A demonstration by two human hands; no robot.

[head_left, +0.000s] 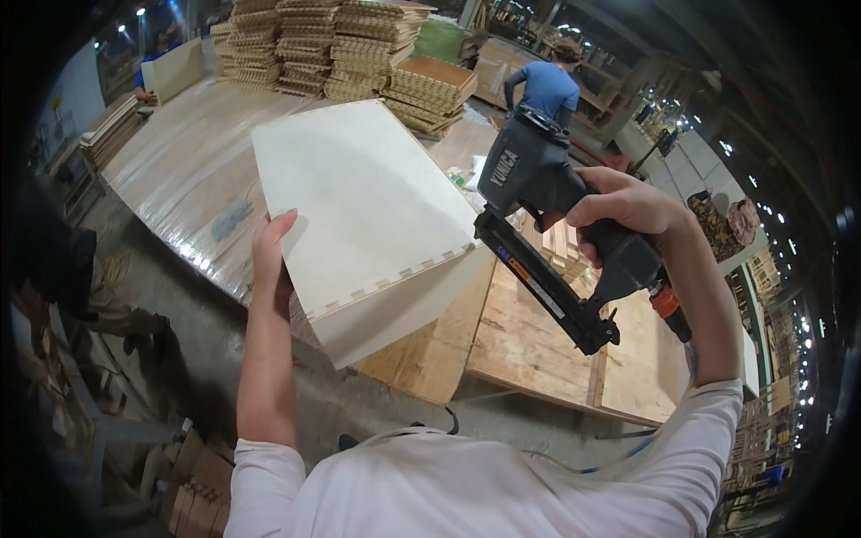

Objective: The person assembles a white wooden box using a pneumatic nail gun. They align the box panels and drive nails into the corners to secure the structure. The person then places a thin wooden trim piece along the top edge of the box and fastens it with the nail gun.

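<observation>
While, in the head view, the left hand [272, 247] holds a pale wooden box [368, 202] tilted by its left edge, thumb on top and other fingers hidden, the right hand [635, 206] wraps its fingers around a black nail gun [527, 170], its nose near the box's right corner. Wooden stacks [359, 52] stand behind on the surface [170, 170].

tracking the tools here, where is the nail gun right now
In the head view, the nail gun is right of centre, gripped in the right hand, just right of the pale box.
</observation>
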